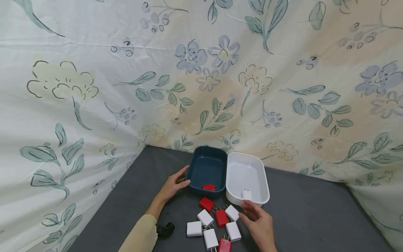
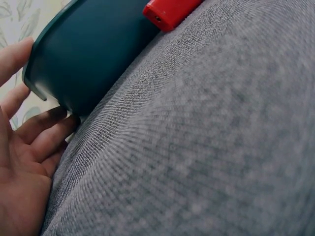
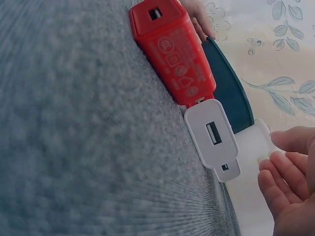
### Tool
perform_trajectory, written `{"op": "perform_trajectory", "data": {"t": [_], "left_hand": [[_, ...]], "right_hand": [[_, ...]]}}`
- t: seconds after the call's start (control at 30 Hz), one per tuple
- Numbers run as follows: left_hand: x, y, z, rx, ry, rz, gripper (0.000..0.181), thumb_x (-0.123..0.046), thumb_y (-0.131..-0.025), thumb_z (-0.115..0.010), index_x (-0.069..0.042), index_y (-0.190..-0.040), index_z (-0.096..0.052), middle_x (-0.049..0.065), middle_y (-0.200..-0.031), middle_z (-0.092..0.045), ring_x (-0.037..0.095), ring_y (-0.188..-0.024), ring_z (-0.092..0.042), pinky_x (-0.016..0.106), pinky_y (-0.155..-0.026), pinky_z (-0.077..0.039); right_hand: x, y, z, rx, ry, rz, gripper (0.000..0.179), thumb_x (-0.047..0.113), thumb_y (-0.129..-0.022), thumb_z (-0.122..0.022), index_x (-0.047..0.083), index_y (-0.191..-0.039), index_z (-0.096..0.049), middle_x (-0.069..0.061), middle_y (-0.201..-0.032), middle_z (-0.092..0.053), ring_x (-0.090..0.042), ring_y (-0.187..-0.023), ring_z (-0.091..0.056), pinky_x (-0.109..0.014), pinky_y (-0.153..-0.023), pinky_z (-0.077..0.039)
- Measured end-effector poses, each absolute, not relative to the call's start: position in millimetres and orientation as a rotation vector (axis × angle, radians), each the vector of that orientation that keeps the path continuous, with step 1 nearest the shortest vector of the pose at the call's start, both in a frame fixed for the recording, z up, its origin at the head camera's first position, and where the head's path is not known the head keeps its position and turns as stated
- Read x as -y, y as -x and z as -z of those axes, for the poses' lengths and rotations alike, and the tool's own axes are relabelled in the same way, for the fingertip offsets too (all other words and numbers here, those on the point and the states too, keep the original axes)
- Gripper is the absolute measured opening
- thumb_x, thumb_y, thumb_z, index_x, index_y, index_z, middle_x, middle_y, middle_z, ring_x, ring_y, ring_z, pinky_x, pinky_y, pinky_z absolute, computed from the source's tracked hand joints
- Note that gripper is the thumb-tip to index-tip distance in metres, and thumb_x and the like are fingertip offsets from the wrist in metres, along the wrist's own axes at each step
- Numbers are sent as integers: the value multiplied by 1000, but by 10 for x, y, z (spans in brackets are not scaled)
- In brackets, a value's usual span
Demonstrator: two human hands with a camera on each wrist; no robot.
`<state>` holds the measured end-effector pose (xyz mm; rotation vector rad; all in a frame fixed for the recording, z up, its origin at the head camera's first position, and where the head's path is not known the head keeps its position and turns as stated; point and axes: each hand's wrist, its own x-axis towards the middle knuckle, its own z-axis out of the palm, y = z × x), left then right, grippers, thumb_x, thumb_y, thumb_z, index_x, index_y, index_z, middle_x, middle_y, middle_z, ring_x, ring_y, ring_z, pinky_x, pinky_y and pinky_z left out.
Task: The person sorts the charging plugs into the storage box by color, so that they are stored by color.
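Observation:
At the left side of a dark blue container, my left hand rests with its fingers against the outer wall near the front corner. A red charger plug lies inside that container. My right hand hovers by the front rim of a white container, its fingers loosely bent and nothing between them in the right wrist view. Inside the white container lies a white charger plug. Closest to the right thumb on the table is another white charger plug.
Several white and red charger plugs, among them a red one and a white one, lie loose in front of the containers on the dark grey cloth. A floral curtain hangs behind and along the left.

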<state>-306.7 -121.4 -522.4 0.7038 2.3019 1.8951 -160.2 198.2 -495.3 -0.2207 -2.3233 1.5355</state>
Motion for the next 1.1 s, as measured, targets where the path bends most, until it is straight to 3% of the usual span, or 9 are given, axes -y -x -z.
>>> {"op": "perform_trajectory", "data": {"t": [0.33, 0.7, 1.1], "left_hand": [[1227, 2955, 4969, -2261, -739, -1856, 67, -19, -98, -59, -6, -154, -25, 25, -157, -28, 43, -142, -33, 58, -113, -32], [1224, 2898, 4922, -2265, -713, -1848, 66, -20, -98, -59, -10, -155, -26, 21, -159, -26, 39, -143, -33, 56, -113, -32], [1228, 2917, 4938, -2266, -716, -1859, 66, -19, -98, -59, -9, -154, -27, 24, -157, -29, 40, -143, -34, 56, -113, -32]], "right_hand": [[-2001, 1622, 5038, 2346, 212, -1584, 47, -3, -70, -83, 6, -114, -70, -12, -103, -73, -11, -91, -70, -17, -81, -55], [-1962, 1640, 5092, 2433, 221, -1485, 47, -4, -69, -82, 6, -114, -70, -11, -102, -73, -18, -94, -70, -25, -82, -57], [-1956, 1653, 5137, 2503, 213, -1398, 48, -6, -69, -82, 3, -114, -69, -10, -101, -74, -20, -92, -70, -25, -78, -58]]}}
